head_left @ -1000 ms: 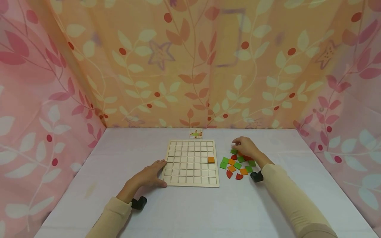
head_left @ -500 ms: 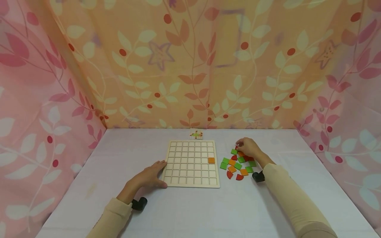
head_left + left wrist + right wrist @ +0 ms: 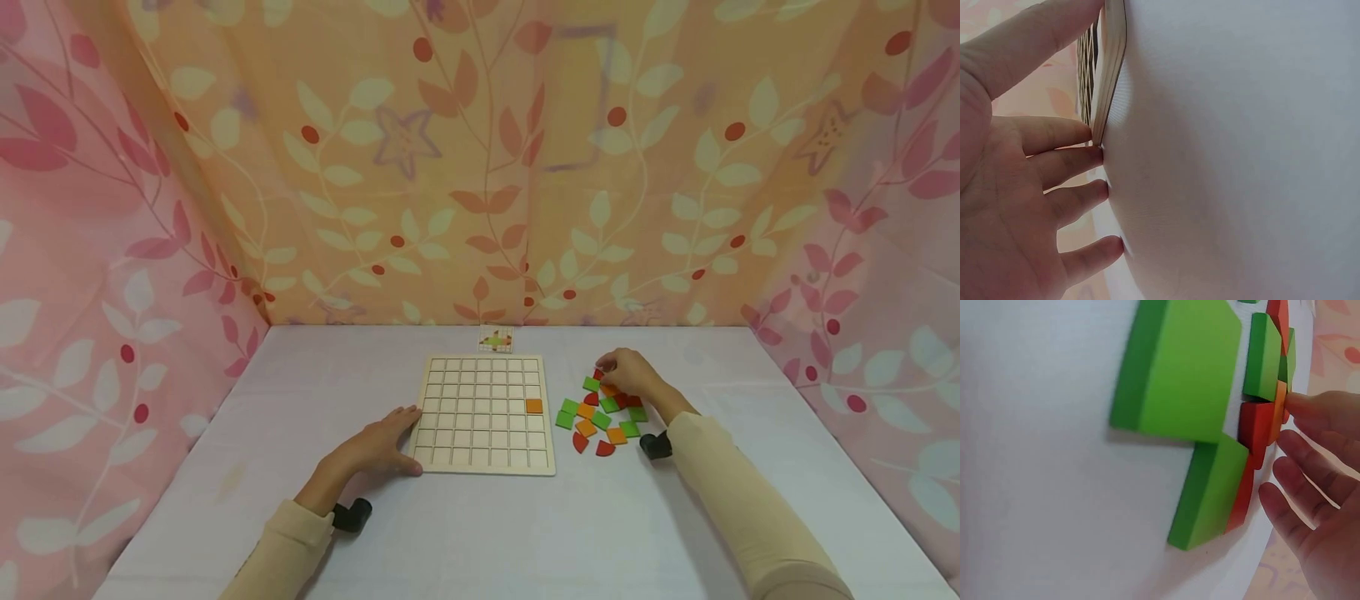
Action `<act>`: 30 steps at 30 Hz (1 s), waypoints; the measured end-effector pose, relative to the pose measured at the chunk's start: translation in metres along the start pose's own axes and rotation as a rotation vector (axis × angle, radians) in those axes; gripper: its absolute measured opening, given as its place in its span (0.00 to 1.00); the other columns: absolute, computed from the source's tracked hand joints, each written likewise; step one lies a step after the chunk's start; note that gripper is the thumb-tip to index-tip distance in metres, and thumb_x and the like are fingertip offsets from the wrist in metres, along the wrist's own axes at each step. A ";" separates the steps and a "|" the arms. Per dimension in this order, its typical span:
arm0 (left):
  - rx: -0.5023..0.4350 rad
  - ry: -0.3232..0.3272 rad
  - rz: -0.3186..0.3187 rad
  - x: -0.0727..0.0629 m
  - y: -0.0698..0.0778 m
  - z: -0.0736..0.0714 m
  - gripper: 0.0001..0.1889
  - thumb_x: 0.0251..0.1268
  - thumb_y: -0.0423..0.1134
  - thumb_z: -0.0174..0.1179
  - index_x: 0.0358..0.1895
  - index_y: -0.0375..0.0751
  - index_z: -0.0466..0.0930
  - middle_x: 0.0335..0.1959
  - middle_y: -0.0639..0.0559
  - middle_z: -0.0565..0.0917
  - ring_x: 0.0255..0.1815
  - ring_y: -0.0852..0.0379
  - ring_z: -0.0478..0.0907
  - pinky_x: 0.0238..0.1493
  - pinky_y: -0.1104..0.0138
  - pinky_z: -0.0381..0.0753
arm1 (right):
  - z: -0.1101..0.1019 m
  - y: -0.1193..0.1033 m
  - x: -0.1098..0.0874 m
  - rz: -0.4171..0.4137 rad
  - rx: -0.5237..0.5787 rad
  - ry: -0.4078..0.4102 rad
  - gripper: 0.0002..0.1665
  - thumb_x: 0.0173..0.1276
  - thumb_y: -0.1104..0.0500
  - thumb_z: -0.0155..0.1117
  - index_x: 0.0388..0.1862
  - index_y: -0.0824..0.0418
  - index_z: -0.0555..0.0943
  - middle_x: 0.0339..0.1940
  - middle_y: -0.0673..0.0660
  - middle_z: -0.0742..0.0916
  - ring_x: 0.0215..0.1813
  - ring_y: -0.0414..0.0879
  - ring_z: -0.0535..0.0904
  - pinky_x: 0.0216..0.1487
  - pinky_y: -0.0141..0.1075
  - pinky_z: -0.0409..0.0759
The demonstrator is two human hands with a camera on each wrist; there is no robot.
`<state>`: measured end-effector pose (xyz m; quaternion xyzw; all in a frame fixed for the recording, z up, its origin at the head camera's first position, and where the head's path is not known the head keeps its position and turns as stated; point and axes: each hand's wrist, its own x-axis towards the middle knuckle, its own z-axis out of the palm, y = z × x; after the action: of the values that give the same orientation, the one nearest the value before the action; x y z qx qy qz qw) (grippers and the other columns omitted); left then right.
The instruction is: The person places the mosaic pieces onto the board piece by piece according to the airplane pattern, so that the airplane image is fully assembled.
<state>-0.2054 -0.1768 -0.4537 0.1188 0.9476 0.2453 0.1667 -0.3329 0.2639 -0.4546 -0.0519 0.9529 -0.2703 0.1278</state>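
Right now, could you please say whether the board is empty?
Not empty: the board holds one orange tile, rightmost column; other cells look bare.

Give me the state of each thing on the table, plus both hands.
Board: flat, one tile in it.
Orange tile: in a cell of the right-hand column.
Card: beyond the board, pattern showing.
Left hand: fingers spread, touching the board's left edge.
Right hand: fingers at a red piece; grip unclear.
Other pieces: loose, bunched right of the board.

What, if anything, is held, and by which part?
The left hand only touches the board at its left edge. The right hand is at a red piece; whether pinched cannot be told.
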 end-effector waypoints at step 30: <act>-0.002 0.003 -0.009 -0.001 -0.002 0.000 0.50 0.46 0.46 0.76 0.75 0.39 0.59 0.78 0.42 0.58 0.79 0.38 0.50 0.73 0.39 0.55 | 0.007 -0.005 0.001 -0.014 0.032 0.055 0.22 0.67 0.61 0.63 0.58 0.68 0.80 0.54 0.67 0.82 0.50 0.56 0.74 0.62 0.51 0.77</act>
<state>-0.2044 -0.1785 -0.4543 0.1140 0.9482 0.2455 0.1664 -0.3318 0.2556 -0.4581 -0.0492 0.9512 -0.2876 0.1006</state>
